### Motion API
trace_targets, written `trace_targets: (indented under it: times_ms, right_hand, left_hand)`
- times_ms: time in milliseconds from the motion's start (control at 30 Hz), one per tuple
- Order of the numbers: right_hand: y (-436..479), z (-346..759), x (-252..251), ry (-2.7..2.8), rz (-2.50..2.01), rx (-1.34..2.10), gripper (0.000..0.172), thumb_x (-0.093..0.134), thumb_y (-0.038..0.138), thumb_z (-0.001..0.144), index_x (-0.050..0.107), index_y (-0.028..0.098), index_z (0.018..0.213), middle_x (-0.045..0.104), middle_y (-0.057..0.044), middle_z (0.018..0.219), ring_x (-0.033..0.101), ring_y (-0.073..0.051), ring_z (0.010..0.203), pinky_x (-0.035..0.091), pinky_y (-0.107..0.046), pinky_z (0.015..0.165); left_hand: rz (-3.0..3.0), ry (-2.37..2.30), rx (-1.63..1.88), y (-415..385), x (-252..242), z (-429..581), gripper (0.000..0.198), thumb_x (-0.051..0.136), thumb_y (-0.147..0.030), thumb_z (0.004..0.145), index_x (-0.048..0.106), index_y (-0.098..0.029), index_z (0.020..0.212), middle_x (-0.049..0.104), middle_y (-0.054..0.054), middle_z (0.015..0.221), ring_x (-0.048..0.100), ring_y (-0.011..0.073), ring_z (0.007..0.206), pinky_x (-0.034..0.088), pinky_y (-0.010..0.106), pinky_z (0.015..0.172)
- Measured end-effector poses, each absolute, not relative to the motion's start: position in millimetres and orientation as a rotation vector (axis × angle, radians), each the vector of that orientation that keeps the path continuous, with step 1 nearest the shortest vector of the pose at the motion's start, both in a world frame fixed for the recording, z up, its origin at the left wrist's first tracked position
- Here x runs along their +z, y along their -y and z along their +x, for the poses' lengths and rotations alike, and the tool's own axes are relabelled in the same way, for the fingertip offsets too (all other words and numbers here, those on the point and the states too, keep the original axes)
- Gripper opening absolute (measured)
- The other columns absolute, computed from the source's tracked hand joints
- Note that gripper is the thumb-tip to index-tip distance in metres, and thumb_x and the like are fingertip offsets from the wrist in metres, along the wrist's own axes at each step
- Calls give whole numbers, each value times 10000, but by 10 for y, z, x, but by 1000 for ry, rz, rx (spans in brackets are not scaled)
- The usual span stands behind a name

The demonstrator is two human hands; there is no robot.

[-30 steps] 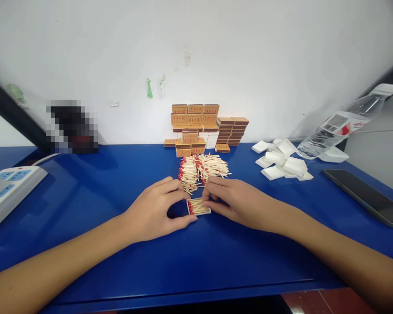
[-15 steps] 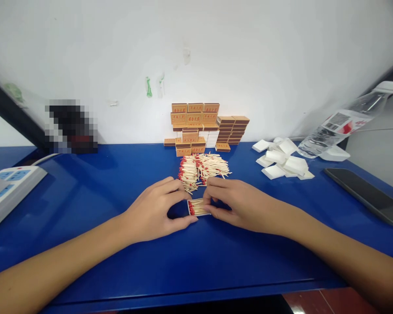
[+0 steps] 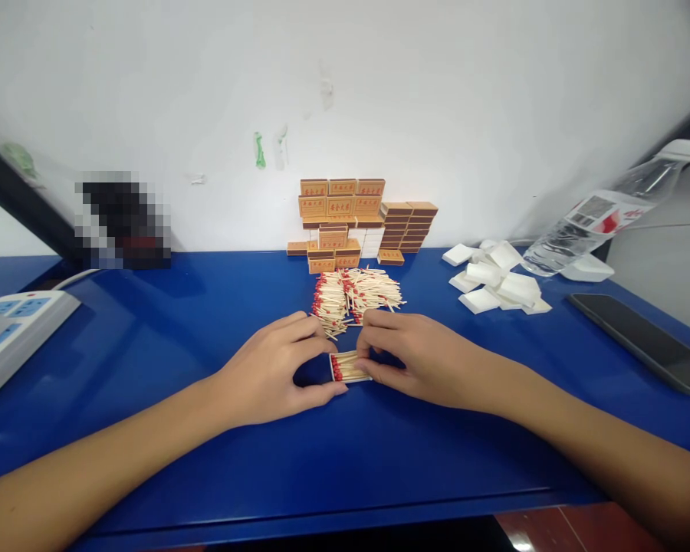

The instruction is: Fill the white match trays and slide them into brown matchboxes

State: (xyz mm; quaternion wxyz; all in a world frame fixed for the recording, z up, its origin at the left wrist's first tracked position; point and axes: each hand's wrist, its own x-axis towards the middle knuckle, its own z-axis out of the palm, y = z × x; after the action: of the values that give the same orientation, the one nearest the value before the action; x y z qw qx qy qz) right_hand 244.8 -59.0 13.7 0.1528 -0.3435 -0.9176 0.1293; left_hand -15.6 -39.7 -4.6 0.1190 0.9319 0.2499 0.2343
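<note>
Grip: my left hand [image 3: 276, 376] and right hand [image 3: 419, 356] are pinching the small white cardboard tray of red-tipped matches [image 3: 348, 367].
Risk: squeezing unevenly could be tipping it, spilling matches.

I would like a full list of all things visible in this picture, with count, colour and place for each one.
match tray: one, white, filled with red-tipped matches, on the table between both hands
loose matches: one heap, pale sticks with red heads, just behind the tray
matchboxes: one stack, too many to count, orange-brown, against the wall
empty trays: a small pile, white, right of the heap
water bottle: one, clear, lying at far right
phone: one, black, right edge of the table
power strip: one, white and light blue, left edge
table: one, blue
left hand: touching the tray's left end
right hand: fingers on the tray's right end
</note>
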Motion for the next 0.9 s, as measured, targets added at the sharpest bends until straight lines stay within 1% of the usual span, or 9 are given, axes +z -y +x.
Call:
trace_targets:
  times_ms: [233,367,567,733,800,900]
  right_hand:
    - [599,2430,128,2628,-907,406,139,572,207,1037,707,176,1047,609,-53,985,595,-151,798,439,-282,699]
    - [593,2435,110,2639,-886,446,156,597,224,1031,742,186,1070,599,-59,992,596,-163,819,452,-291,722]
    - [587,2463,136,2621,-899,425,180,588,212,1029,760,179,1074,580,-54,958,568,-155,785,443,-291,708]
    - [624,2449,179,2639,-860,476,141,641,204,975,774,191,1021,566,-42,939,538,-143,754,430,-291,698]
    - [635,2447,190,2630,-863,458,145,633,200,977,775,185,999,561,-40,926,527,-139,741,419,-288,683]
    - [632,2458,213,2610,-881,423,172,600,188,995,769,181,1027,555,-38,908,510,-135,721,403,-285,664]
  left_hand:
    - [2737,-696,679,405,-50,-161,306,736,-441,935,733,-184,1102,680,76,999,631,227,923,551,381,829]
    - [2752,-685,676,400,-52,-157,313,732,-444,938,733,-173,1094,676,79,989,633,228,918,548,374,823]
    - [2751,-684,664,402,-57,-162,308,723,-446,945,732,-182,1104,680,76,997,630,226,921,542,372,829]
    - [2756,-689,670,405,-47,-150,302,717,-449,949,737,-183,1091,684,73,994,627,224,914,542,379,829]
    - [2756,-693,670,404,-43,-147,305,718,-453,947,739,-185,1091,686,75,994,627,224,914,545,381,830]
    - [2755,-706,668,402,-41,-146,299,719,-452,945,743,-191,1091,688,76,988,627,223,907,548,380,824]
